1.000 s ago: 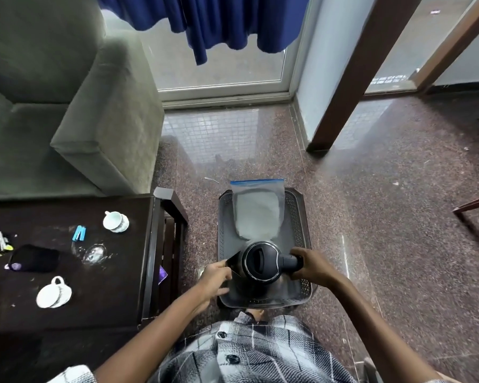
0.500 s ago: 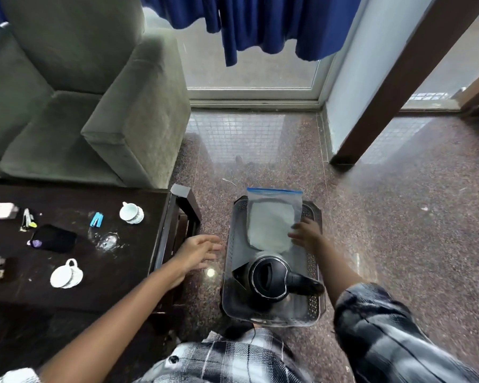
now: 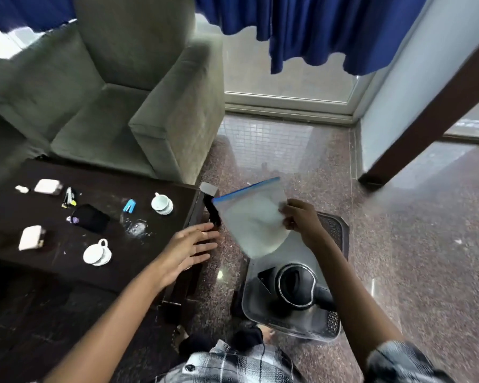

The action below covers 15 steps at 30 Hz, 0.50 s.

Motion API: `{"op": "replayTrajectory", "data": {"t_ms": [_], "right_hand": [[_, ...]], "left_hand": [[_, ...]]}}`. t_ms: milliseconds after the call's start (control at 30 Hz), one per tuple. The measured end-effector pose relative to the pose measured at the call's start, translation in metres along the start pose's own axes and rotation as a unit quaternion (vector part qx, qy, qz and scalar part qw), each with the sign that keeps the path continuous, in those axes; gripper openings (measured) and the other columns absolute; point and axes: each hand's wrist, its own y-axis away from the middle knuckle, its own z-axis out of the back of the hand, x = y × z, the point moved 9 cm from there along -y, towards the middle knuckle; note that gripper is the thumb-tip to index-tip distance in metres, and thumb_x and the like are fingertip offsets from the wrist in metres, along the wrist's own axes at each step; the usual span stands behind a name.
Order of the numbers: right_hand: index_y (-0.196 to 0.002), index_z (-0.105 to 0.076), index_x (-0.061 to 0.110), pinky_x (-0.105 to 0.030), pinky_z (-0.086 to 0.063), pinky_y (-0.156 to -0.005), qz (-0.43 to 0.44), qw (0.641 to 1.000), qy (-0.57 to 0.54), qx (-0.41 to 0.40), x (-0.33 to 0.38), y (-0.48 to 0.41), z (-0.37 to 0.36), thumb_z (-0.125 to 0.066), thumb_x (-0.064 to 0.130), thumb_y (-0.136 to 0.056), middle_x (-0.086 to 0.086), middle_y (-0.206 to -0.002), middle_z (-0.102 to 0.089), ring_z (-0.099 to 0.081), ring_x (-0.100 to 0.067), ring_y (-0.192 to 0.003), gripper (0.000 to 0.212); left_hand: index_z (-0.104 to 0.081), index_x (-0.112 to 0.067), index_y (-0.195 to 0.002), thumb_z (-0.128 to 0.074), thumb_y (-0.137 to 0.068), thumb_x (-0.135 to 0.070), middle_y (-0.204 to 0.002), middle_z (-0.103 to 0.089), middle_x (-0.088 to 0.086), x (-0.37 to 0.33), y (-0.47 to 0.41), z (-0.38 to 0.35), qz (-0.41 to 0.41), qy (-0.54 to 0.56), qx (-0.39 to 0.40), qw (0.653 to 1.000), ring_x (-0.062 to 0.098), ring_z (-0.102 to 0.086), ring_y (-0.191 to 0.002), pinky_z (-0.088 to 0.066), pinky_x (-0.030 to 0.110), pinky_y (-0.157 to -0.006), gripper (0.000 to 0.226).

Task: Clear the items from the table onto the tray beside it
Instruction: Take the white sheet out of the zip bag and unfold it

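My right hand [image 3: 302, 218] grips a clear zip bag [image 3: 250, 217] with a blue seal and white contents, lifted above the grey tray [image 3: 335, 324] on the floor. A black kettle [image 3: 296, 288] stands in the tray's near half. My left hand [image 3: 190, 246] hovers open, fingers spread, over the right edge of the dark wooden table [image 3: 67, 275]. On the table lie two white cups on saucers [image 3: 97, 252] [image 3: 161, 203], a black pouch [image 3: 90, 218], a blue clip [image 3: 129, 205], a clear glass [image 3: 136, 227] and small white packets [image 3: 31, 237].
A green armchair [image 3: 116, 92] stands behind the table. Blue curtains [image 3: 302, 26] hang over a glass door at the back. A brown door frame [image 3: 426, 120] slants at the right. The floor around the tray is polished speckled stone.
My right hand let go of the kettle, reached to the zip bag and lifted it off the tray. My left hand left the kettle and moved left to the table edge.
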Motion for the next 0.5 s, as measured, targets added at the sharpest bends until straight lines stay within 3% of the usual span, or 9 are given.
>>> {"op": "replayTrajectory", "data": {"t_ms": [100,233,333,433,500], "right_hand": [[-0.067,-0.057,0.012,-0.018,-0.034,-0.042,0.023,0.999,0.005,0.047,0.019,0.035,-0.046,-0.056,-0.002,-0.081,-0.001,-0.053,-0.044,-0.042,-0.009,-0.036,0.020],[-0.077,-0.060,0.006,-0.019,-0.041,-0.041,0.035,0.993,-0.013,0.108,0.012,0.078,-0.122,-0.055,-0.004,-0.083,-0.002,-0.057,-0.051,-0.047,-0.010,-0.037,0.013],[-0.082,-0.063,0.007,-0.020,-0.042,-0.042,0.008,0.985,0.003,0.174,-0.012,0.108,-0.185,-0.056,-0.001,-0.084,-0.002,-0.059,-0.055,-0.047,-0.011,-0.039,0.010],[-0.086,-0.071,0.011,-0.025,-0.044,-0.056,-0.009,0.967,0.035,0.252,-0.030,0.138,-0.247,-0.070,0.015,-0.076,-0.005,-0.074,-0.066,-0.054,-0.018,-0.058,0.011],[-0.087,-0.073,0.015,-0.031,-0.045,-0.068,-0.024,0.959,0.014,0.282,-0.040,0.154,-0.286,-0.081,0.036,-0.059,-0.006,-0.083,-0.068,-0.057,-0.023,-0.073,0.036]], "left_hand": [[-0.057,-0.029,-0.110,-0.058,-0.090,-0.017,-0.105,-0.064,-0.005,-0.008,0.010,0.029,-0.058,0.030,-0.042,0.997,0.015,-0.056,-0.104,-0.045,0.036,-0.090,0.024],[-0.059,-0.022,-0.107,-0.076,-0.073,-0.016,-0.102,-0.071,-0.005,-0.013,0.037,0.059,-0.109,0.092,0.021,0.990,0.009,-0.066,-0.092,-0.054,0.023,-0.078,0.039],[-0.060,-0.016,-0.105,-0.075,-0.072,-0.009,-0.103,-0.070,0.001,-0.011,0.063,0.126,-0.166,0.057,-0.078,0.981,0.003,-0.067,-0.080,-0.054,0.013,-0.068,0.037],[-0.060,-0.017,-0.104,-0.066,-0.080,0.000,-0.093,-0.069,-0.008,-0.006,0.098,0.199,-0.206,0.017,-0.141,0.968,-0.006,-0.066,-0.073,-0.052,0.009,-0.063,0.030],[-0.060,-0.022,-0.099,-0.066,-0.081,0.001,-0.083,-0.072,-0.015,0.001,0.123,0.241,-0.217,-0.008,-0.132,0.967,-0.007,-0.066,-0.075,-0.053,0.010,-0.067,0.030]]}}
